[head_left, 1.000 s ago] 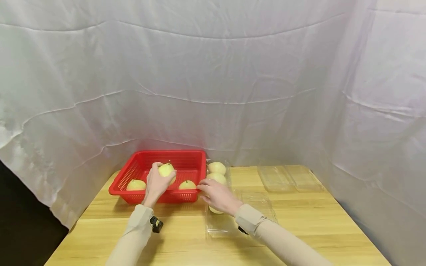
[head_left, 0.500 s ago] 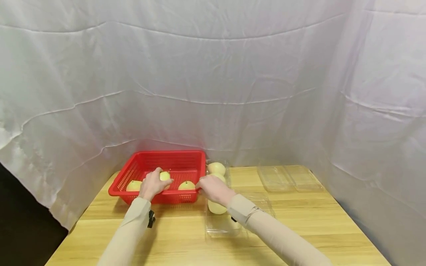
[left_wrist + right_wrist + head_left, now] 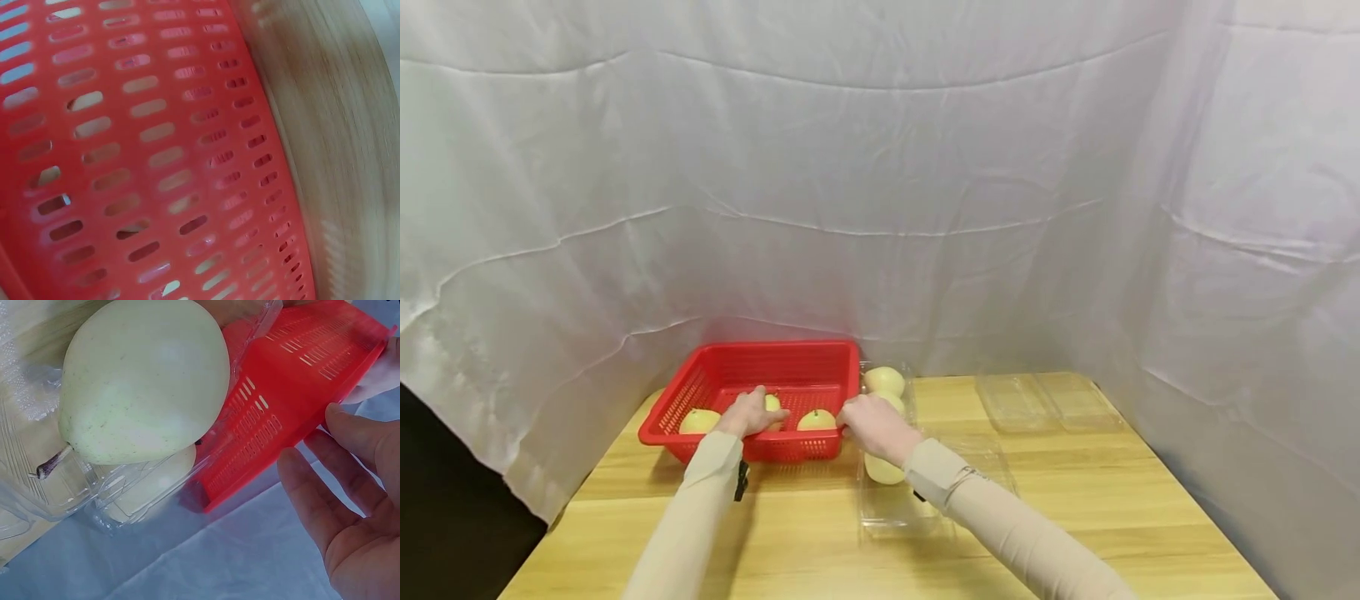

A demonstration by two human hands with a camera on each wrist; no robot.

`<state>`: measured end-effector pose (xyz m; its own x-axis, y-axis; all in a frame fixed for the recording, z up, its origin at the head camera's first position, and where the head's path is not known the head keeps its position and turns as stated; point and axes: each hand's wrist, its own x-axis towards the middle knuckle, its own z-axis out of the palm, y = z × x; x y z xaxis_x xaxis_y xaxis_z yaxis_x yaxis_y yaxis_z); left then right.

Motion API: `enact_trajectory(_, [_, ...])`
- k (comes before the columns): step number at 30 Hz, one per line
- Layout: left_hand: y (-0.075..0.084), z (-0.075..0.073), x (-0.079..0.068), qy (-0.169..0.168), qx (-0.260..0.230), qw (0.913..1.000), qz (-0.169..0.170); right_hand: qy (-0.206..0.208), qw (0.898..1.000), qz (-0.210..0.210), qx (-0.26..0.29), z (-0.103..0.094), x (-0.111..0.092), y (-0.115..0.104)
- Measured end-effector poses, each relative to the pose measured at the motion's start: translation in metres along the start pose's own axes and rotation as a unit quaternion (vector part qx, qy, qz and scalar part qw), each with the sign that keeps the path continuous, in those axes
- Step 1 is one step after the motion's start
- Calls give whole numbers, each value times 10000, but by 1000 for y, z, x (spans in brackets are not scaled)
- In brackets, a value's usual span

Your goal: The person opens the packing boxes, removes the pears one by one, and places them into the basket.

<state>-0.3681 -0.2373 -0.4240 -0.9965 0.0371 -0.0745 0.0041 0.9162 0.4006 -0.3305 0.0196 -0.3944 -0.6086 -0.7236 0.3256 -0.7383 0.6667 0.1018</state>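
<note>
In the head view a red plastic basket (image 3: 782,354) stands left of centre. My left hand (image 3: 745,414) reaches over its near rim and grips a yellow pear (image 3: 772,402) low inside, mostly hidden by the fingers. One pear (image 3: 698,421) lies to the left of this hand and another pear (image 3: 817,420) to the right. At the near right corner, my right hand (image 3: 877,427) holds the basket's rim, fingertips right at its edge in the right wrist view. Only the basket's slotted wall (image 3: 150,150) and the tabletop show in the left wrist view.
Beside the basket, a clear plastic tray (image 3: 895,521) carries several pears (image 3: 885,381), partly under my right arm. A clear lid (image 3: 992,458) lies to its right. Further clear containers (image 3: 1045,404) sit at the back right of the wooden table (image 3: 1097,517). A pale curtain (image 3: 880,208) hangs behind.
My left hand has lowered the pear from rim height down into the basket. My right hand has closed in on the basket's corner, fingers more curled than before.
</note>
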Motion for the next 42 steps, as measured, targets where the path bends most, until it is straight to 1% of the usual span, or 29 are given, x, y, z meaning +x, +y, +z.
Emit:
enact_trajectory(4, [-1,0,5,8,-16,9998,215,15,10000,-4,-50,1,0,1])
enact_trajectory(9, [-2,2,8,123,-72,9984,539,24,10000,-16,-42,2,0,2])
enact_trajectory(12, [-2,2,7,170,-53,9980,602,6,10000,-15,-85,2,-1,1])
enact_trajectory(18, [1,-3,6,129,231,9992,285,20,9999,21,-106,2,-1,0])
enact_trajectory(22, [3,-5,8,178,265,9991,290,9,9999,102,-69,2,0,0])
enact_trajectory(24, [2,-4,9,217,319,9991,194,-4,9999,108,-43,1,0,0])
enact_trajectory(28, [-2,-3,9,435,628,9971,38,-42,9999,77,-58,-1,0,-2])
enact_trajectory(31, [-5,-3,9,651,762,9949,-109,-44,9999,90,-43,-1,0,-3])
enact_trajectory(33, [-7,-4,9,720,878,9933,-209,-39,9999,96,-26,-2,0,-3])
enact_trajectory(38, [-11,-6,9,695,1025,9917,-332,-59,9999,131,-17,-3,1,-3])
enact_trajectory(42, [-12,-6,9,627,923,9927,-465,-49,9999,141,-29,-3,0,-3])
